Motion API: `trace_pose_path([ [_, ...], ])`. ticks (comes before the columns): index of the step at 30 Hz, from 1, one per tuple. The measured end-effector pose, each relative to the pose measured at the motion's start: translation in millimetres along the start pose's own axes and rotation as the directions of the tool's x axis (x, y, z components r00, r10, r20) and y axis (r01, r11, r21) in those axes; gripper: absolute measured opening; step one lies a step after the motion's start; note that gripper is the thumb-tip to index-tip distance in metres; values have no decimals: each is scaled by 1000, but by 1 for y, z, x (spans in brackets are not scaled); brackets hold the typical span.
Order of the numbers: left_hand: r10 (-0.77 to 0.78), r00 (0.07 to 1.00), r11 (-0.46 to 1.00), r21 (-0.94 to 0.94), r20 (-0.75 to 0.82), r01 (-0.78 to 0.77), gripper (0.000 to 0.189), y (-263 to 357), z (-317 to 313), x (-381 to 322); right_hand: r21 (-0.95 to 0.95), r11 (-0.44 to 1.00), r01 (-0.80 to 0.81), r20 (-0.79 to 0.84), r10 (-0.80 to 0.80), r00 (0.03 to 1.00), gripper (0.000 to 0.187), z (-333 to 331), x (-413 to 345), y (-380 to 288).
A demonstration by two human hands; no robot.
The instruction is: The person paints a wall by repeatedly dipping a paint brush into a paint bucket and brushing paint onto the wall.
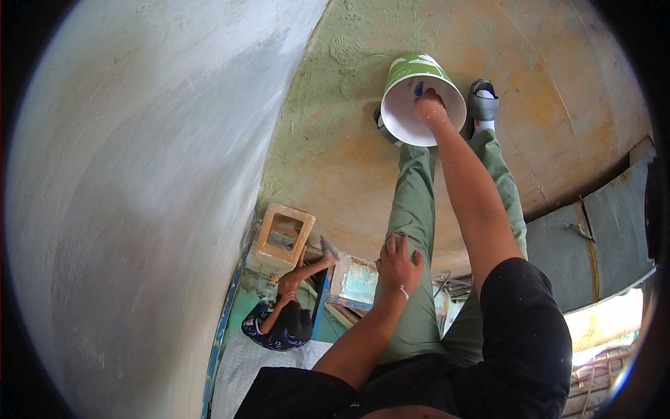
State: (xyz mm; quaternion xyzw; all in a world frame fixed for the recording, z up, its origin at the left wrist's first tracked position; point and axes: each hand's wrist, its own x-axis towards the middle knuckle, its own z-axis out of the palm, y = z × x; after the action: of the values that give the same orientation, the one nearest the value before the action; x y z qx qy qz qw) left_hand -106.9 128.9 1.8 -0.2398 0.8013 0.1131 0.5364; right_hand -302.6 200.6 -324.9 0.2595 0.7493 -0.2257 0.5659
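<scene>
A green and white bucket [419, 67] stands between my feet, its white inside facing up at me. My right hand [430, 106] reaches into it, fingers curled around something whose blue part [418, 89] shows beside them; the rest is hidden, and I cannot tell what it is. My left hand [400, 264] rests on the knee of my green trousers [413, 209], fingers spread, holding nothing. A thin white band is at its wrist.
A pale curved wall [172, 157] rises on the left. Near its base is a worn stool [284, 235] with an open frame; another person [282, 319] sits beyond it. Grey sheeting [560, 256] lies at the right edge of the stained surface [356, 152] underfoot.
</scene>
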Motion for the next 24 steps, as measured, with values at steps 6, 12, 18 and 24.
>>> trace_pose_path([
  [6,4,1000,1000,3,5,-4,52,7,1,0,6,991,134,-137,-132,982,38,-12,-15,28],
  [12,-11,999,1000,15,43,11,52,6,-11,-1,117,915,387,-217,-357,909,30,-18,-94,51],
  [18,24,1000,998,66,-18,-23,53,14,-13,-2,77,954,289,-56,-285,957,28,-5,-118,76],
  [24,-3,1000,999,43,18,2,52,19,-16,-2,87,942,325,-108,-316,943,29,-13,-122,78],
])
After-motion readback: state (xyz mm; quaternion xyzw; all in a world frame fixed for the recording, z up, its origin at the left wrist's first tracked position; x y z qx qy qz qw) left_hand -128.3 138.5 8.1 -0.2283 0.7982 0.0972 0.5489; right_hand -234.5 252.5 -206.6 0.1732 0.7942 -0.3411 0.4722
